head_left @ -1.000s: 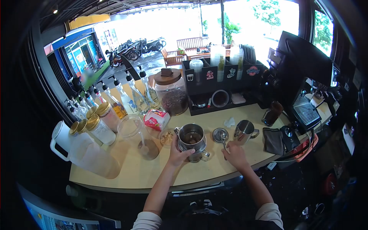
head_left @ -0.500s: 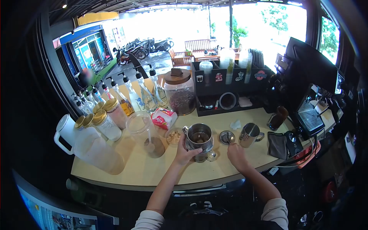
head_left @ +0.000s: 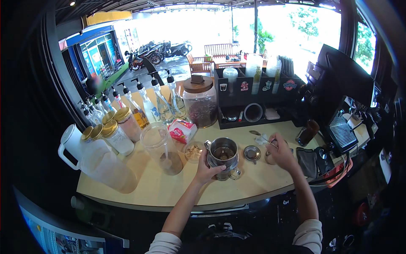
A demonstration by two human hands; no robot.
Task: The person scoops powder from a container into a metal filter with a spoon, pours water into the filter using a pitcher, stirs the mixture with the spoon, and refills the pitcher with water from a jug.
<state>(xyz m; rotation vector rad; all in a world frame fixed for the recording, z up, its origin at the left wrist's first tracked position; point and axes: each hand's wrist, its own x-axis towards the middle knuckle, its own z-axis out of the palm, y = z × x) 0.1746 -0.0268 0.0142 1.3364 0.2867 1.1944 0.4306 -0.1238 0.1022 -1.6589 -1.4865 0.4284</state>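
Note:
My left hand (head_left: pixel 209 171) is wrapped round the side of a metal drip coffee filter (head_left: pixel 223 151), which has dark liquid inside. Below the filter is a clear glass mug (head_left: pixel 233 173), largely covered by hand and filter. My right hand (head_left: pixel 281 152) is closed on the handle of a small spoon (head_left: pixel 261 136), its bowl pointing left above the counter. Behind that hand, a metal pitcher (head_left: pixel 269 159) is mostly hidden. Between the two hands lies a round metal filter lid (head_left: pixel 252 153), flat on the counter.
Left of the filter are a small bowl (head_left: pixel 194 151), a clear tub (head_left: pixel 157 146) with brown powder, and a red-and-white packet (head_left: pixel 182 130). Pump bottles (head_left: pixel 162 99), gold-lidded jars (head_left: pixel 117 137) and a large pitcher (head_left: pixel 108 165) stand further left. A black organizer (head_left: pixel 253 91) stands behind.
My right hand has risen and moved right and away from me, from beside the lid to in front of the metal pitcher. The spoon now shows in it. My left hand stays on the filter.

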